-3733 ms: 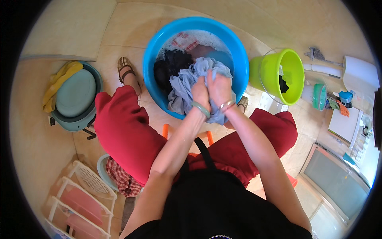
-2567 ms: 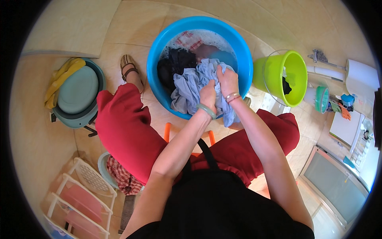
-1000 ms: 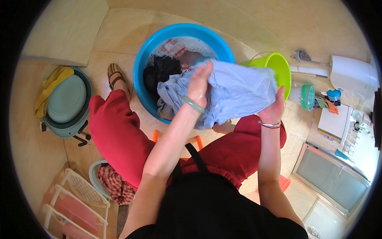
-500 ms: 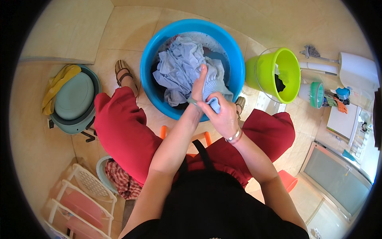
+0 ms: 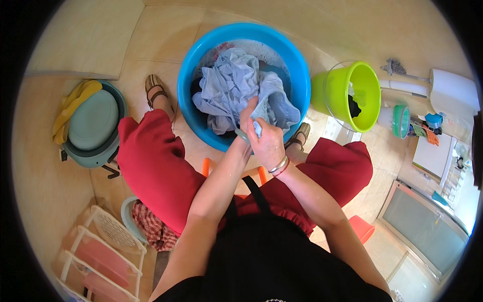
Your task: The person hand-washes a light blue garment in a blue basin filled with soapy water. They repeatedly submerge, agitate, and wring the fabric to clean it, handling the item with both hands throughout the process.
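A wet light blue garment [image 5: 229, 80] lies bunched in a round blue basin [image 5: 183, 95] of sudsy water. Over the basin's near rim, my right hand [image 5: 267, 143] is closed around a fold of this garment, and a bit of it pokes out above the fist. My left hand [image 5: 246, 117] is against the right one, gripping the garment's near part. Its fingers are partly hidden by cloth. From both hands a section of the garment spreads toward the basin's right side. Dark cloth and something reddish show in the water beneath.
A lime green bucket [image 5: 370, 95] with dark cloth inside stands right of the basin. At left are a grey-green tub [image 5: 93, 123] and a yellow cloth [image 5: 75, 105]. Lower left holds a white rack [image 5: 100, 251] and a small basin with a red checked cloth [image 5: 153, 226]. Orange stool legs show below my hands.
My right hand has moved down and left, against my left wrist. The left thumb, upright before, now sits lower beside the cloth. The garment's right part has spread out toward the rim.
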### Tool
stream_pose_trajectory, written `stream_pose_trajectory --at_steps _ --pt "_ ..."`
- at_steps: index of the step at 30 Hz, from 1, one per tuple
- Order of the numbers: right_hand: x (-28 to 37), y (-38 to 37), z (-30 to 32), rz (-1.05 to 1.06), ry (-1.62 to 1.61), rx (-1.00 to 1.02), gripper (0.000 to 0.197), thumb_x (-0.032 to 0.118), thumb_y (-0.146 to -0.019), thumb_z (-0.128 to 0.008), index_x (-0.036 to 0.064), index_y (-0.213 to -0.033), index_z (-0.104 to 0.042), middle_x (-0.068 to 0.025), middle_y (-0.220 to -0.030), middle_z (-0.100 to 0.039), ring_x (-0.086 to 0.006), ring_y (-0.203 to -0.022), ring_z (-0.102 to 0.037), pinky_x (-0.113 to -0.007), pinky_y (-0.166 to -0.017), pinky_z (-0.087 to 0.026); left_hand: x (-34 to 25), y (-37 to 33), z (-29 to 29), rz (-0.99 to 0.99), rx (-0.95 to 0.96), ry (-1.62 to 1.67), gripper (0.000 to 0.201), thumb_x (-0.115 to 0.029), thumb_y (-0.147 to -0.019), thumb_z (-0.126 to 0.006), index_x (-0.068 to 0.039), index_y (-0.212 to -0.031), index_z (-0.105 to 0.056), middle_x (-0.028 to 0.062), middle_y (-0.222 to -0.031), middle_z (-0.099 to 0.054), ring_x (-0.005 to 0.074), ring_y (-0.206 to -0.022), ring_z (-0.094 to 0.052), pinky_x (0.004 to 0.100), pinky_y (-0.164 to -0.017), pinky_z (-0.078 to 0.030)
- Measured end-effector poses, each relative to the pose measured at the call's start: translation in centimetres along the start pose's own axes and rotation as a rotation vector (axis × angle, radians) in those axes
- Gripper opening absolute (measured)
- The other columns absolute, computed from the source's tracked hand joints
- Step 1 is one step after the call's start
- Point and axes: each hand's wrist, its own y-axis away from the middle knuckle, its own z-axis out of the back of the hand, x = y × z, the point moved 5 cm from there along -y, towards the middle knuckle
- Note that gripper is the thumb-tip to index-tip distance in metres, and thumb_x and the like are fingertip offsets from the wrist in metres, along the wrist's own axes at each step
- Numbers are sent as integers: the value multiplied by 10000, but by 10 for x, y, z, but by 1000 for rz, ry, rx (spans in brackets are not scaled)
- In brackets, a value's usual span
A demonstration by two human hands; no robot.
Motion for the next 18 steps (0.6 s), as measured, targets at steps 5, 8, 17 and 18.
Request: stream_pose_trajectory --at_steps 5,8,17,18 --pt "-95 -54 -7 -300 191 -22 434 344 -883 -481 -3 -672 -634 -252 -639 -593 -404 -630 -616 -466 -580 -504 12 35 -25 -221 -524 -369 294 -248 -872 -511 5 -978 -616 82 -970 -620 166 -842 -593 320 -718 -472" --pt "-95 -51 -13 -320 281 -40 406 327 -881 -492 12 -662 -627 -263 -665 -596 -401 -624 -613 -464 -584 -506 7 39 -30 -105 -508 -253 308 -267 -866 -533 11 -966 -619 72 -910 -617 157 -782 -584 298 -690 -463" --pt "-15 -23 -5 -129 -1 28 385 310 -883 -522 -16 -692 -598 -241 -632 -577 -402 -605 -595 -459 -561 -478 -28 22 -21 -40 17 -76 338 -324 -898 -471 -44 -729 -560 42 -657 -529 142 -627 -516 338 -602 -424" --pt "-41 -36 -6 -190 79 57 398 331 -879 -512 -7 -692 -607 -239 -639 -587 -396 -612 -605 -463 -574 -488 -17 30 -24 -79 -257 -90 341 -329 -882 -493 -15 -786 -584 62 -726 -561 154 -683 -538 334 -641 -434"
